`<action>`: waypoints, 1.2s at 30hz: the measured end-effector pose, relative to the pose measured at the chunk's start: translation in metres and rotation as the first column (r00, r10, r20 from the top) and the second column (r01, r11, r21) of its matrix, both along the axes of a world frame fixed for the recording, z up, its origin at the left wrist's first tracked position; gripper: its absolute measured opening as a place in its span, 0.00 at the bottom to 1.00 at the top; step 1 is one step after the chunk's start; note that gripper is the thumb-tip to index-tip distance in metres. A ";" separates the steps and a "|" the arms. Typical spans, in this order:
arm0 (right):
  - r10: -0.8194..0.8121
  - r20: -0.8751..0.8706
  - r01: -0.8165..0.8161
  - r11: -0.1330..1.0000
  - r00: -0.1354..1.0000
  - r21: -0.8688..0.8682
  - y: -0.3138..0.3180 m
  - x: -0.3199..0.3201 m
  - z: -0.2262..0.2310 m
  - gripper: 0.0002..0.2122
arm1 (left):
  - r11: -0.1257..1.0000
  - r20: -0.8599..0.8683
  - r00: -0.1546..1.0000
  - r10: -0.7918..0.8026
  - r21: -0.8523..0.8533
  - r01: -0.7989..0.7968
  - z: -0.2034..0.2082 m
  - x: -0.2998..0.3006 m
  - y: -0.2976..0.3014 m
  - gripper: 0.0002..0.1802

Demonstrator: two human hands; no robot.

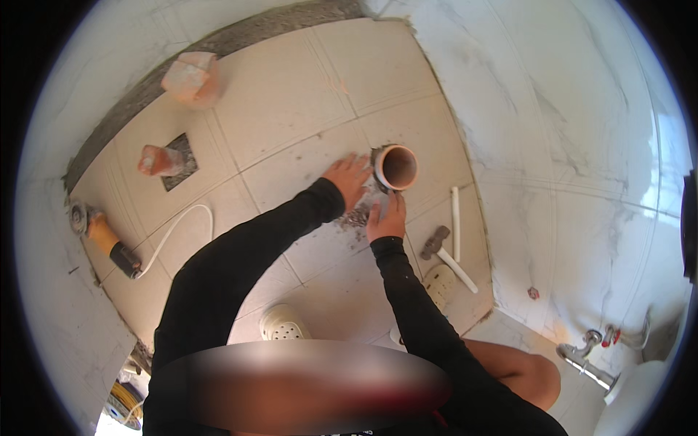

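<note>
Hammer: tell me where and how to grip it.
Take the hammer by the free end of its white handle, probably from above and the right: the dark head lies at the other end, and a cream clog sits close on the left.

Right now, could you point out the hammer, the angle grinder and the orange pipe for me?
Hammer [456,269], head view: on its white handle.
Angle grinder [105,234], head view: on its yellow body.
Orange pipe [399,161], head view: on its inner wall.
</note>
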State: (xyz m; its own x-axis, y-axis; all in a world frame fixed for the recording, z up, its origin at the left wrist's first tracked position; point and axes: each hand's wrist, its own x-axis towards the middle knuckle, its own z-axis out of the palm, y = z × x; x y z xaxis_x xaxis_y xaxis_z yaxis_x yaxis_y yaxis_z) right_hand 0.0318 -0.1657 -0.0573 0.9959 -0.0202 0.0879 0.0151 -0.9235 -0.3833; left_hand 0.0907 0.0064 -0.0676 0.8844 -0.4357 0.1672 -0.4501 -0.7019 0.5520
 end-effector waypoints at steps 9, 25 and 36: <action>0.287 -0.197 -0.246 0.947 0.938 0.205 0.016 -0.008 0.013 0.20 | 0.897 -0.469 0.814 -0.342 0.094 0.431 0.019 -0.003 0.015 0.23; 0.193 -0.072 -0.182 0.973 0.978 0.143 -0.013 -0.061 0.033 0.37 | 0.987 -0.295 0.947 -0.124 -0.138 0.086 0.041 -0.054 0.059 0.28; -0.161 0.010 0.161 0.983 0.987 -0.082 0.076 -0.064 -0.022 0.43 | 0.803 -0.555 0.638 0.533 0.570 -0.175 0.047 -0.118 0.168 0.73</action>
